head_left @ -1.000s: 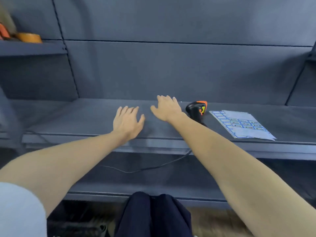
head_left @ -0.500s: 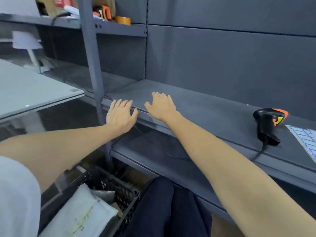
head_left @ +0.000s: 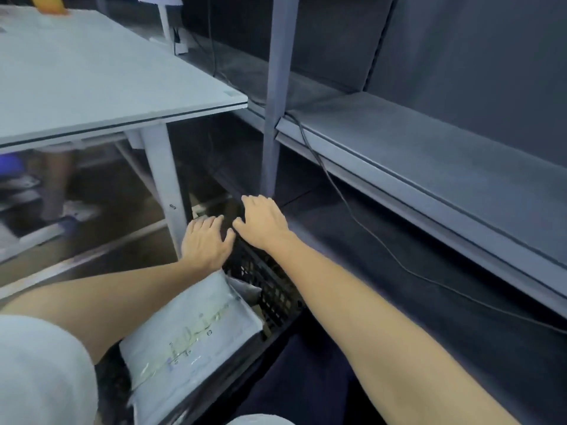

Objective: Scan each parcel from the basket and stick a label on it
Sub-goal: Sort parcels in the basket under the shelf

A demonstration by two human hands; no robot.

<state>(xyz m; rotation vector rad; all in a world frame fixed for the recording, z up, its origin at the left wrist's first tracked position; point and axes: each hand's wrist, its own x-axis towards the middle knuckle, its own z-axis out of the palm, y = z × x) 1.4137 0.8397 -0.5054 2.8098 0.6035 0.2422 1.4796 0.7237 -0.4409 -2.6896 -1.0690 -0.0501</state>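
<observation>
A black plastic basket (head_left: 270, 289) stands on the floor at my left, below the grey shelf. A white-grey mailer parcel (head_left: 196, 329) lies on top inside it, with another grey parcel (head_left: 245, 291) tucked behind. My left hand (head_left: 204, 242) hovers over the basket's far end with flat, straight fingers and holds nothing. My right hand (head_left: 264, 223) is stretched beside it above the basket's far rim, fingers straight, also with nothing in it. The scanner and the label sheet are out of view.
A white table (head_left: 92, 78) stands at the left, its leg (head_left: 165, 185) close to the basket. A grey shelf (head_left: 429, 167) runs along the right with an upright post (head_left: 274, 96). A black cable (head_left: 352, 210) hangs down from the shelf. Someone's legs (head_left: 58, 185) show under the table.
My view has swung left and down from the shelf to the basket. Both hands have left the shelf's edge and dropped over the basket's far end. The scanner and label sheet have left the view.
</observation>
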